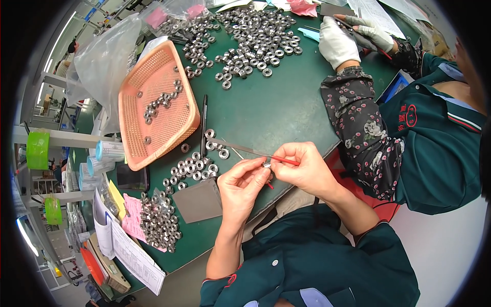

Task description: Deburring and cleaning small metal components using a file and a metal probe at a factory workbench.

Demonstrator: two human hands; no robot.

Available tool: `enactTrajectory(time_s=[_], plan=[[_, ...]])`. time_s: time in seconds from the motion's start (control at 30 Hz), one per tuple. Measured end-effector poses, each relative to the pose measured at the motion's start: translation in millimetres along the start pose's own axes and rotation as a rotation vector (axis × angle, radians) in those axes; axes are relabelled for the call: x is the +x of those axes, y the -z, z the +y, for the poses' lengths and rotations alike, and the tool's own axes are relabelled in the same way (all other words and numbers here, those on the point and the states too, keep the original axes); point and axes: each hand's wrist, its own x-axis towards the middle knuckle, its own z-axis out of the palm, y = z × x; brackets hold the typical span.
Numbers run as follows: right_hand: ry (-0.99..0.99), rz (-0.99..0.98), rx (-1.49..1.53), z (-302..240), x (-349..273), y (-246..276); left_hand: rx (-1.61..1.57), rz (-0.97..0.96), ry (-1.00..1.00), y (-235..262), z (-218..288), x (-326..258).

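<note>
Above the table's front edge, my left hand pinches a small shiny metal ring between thumb and fingertips. My right hand grips a file by its red handle. The file's long flat grey blade points left past my left fingertips, over the ring; whether it touches the ring I cannot tell. A short red tip shows below my left fingers. Left of my hands lies a loose group of metal rings, beside a flat grey square pad.
A peach plastic basket holds several rings. A large heap of rings covers the far green table; another pile lies on pink paper, near printed sheets. At right, a co-worker's gloved hands handle a tool.
</note>
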Motion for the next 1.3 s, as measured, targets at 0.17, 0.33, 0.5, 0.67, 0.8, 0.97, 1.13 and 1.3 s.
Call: enactTrajectory(time_s=[0.17, 0.33, 0.5, 0.67, 0.8, 0.97, 1.13, 1.3], plan=[[-0.018, -0.008, 0.195, 4, 2, -1, -0.105, -0.037, 0.098, 4, 0, 2], [0.001, -0.003, 0.117, 4, 2, -1, -0.001, 0.006, 0.005, 2, -3, 0], [0.177, 0.143, -0.121, 2, -6, -7, -0.169, 0.003, 0.081, 5, -4, 2], [0.654, 0.406, -0.713, 13, -17, -15, -0.269, 0.119, 0.085, 8, -3, 5], [0.807, 0.3, -0.83, 21, -28, -15, -0.285, 0.159, 0.047, 9, -4, 5], [0.815, 0.297, -0.974, 28, -35, -15, -0.313, 0.154, 0.026, 8, -4, 5], [0.818, 0.281, -1.026, 28, -42, -15, -0.31, 0.189, 0.02, 8, -3, 5], [0.842, 0.266, -1.037, 24, -32, -17, -0.3, 0.166, 0.018, 7, -3, 5]])
